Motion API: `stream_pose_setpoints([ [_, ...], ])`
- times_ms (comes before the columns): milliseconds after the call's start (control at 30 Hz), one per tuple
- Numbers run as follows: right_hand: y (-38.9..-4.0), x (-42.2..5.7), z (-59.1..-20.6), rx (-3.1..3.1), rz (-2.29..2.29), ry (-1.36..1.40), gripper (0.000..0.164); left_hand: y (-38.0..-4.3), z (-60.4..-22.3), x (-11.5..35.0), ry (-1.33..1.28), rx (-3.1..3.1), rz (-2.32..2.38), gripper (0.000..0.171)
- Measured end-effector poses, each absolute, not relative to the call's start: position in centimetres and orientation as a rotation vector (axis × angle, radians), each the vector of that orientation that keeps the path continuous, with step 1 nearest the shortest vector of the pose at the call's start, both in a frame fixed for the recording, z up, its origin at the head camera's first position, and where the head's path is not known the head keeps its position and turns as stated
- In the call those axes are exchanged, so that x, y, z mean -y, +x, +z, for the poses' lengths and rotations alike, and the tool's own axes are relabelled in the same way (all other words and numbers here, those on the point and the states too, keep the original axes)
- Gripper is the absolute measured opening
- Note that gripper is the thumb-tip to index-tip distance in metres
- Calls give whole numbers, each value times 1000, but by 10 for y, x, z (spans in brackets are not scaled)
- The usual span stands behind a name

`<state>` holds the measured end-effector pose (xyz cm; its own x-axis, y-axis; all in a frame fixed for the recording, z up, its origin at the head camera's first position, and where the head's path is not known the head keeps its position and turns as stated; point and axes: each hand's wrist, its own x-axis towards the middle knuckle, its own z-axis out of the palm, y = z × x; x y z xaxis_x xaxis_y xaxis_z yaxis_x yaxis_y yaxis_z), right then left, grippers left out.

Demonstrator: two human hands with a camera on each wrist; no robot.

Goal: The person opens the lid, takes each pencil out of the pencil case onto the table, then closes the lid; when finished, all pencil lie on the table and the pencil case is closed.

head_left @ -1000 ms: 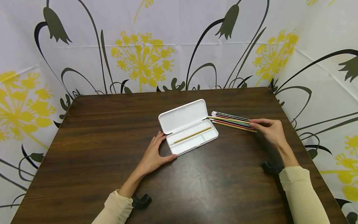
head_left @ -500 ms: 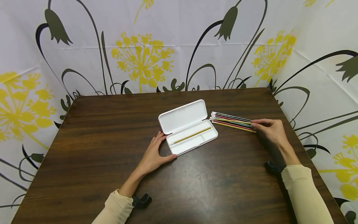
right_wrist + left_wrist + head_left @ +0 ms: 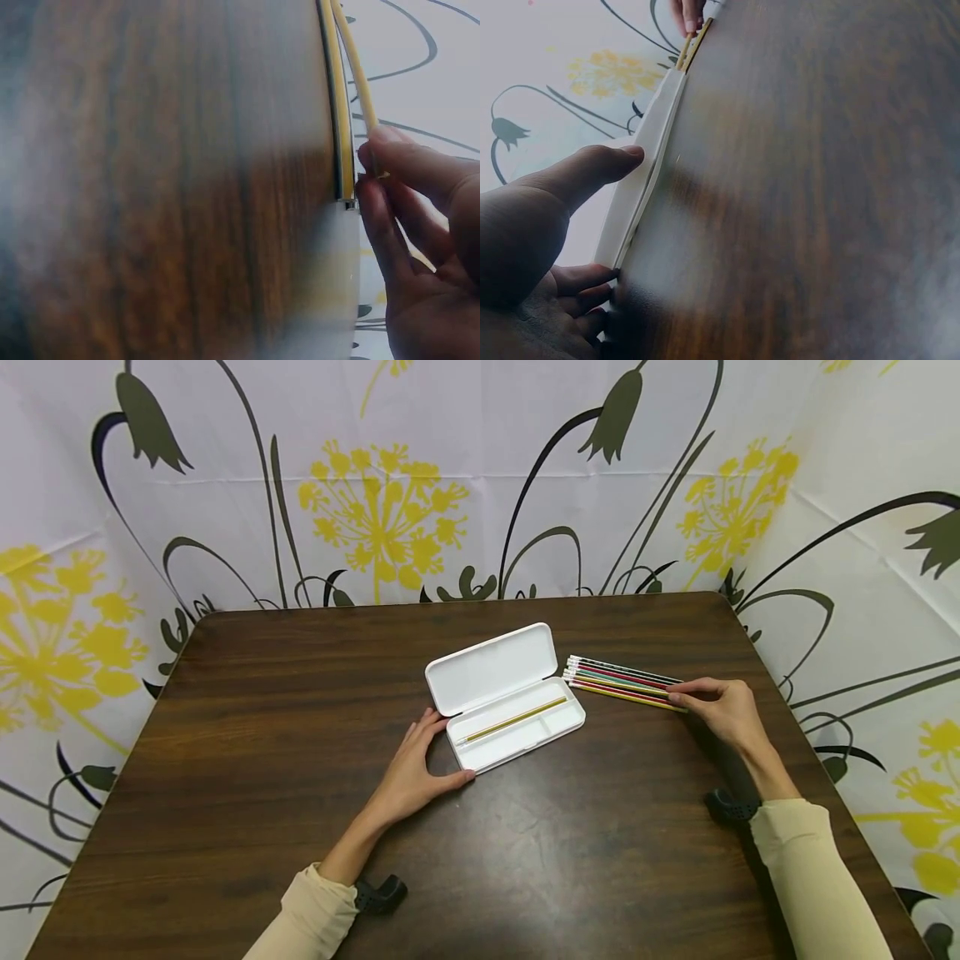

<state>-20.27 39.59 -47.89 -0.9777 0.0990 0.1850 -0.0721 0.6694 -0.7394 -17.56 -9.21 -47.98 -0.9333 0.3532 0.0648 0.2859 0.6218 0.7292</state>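
Observation:
A white pencil case (image 3: 517, 747) stands open on the table, its lid (image 3: 491, 670) tipped back. One gold pencil (image 3: 516, 720) lies inside it. My left hand (image 3: 408, 777) holds the case's left end, thumb at the front corner and fingers at the back. To the right of the case lies a bunch of pencils (image 3: 618, 679) in black, red, teal and yellow, white ends toward the case. My right hand (image 3: 722, 710) is at their far ends. In the right wrist view its thumb and fingertips pinch a yellow pencil (image 3: 358, 75), slanted away from another yellow pencil (image 3: 341, 120).
The dark wooden table (image 3: 300, 718) reaches back to a hanging cloth (image 3: 480, 510) with yellow and olive flowers. A small compartment (image 3: 557, 720) shows at the case's right end. Each wrist wears a black band.
The yellow pencil in my right hand has drawn back from the case to lie among the others. The bunch has shifted, showing more teal and red. The left hand stays put.

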Motion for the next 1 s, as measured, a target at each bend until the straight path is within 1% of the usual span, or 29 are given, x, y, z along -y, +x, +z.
stream_pose_setpoints([
  [267,-209,-394,-472,2676,1122,91,15,-180,-477,93,555,-2758,1213,93],
  [433,-217,-377,-452,2642,1116,185,15,-181,-476,93,550,-2761,1211,93],
  [567,-231,-343,-434,2651,1062,421,14,-182,-475,94,562,-2768,1216,92],
  [800,-264,-275,-425,2690,850,1068,13,-180,-479,94,576,-2780,1213,92],
  [900,-271,-256,-427,2774,711,1188,12,-178,-481,94,570,-2773,1213,92],
  [1000,-273,-243,-428,2865,572,1219,12,-176,-482,93,566,-2766,1212,92],
])
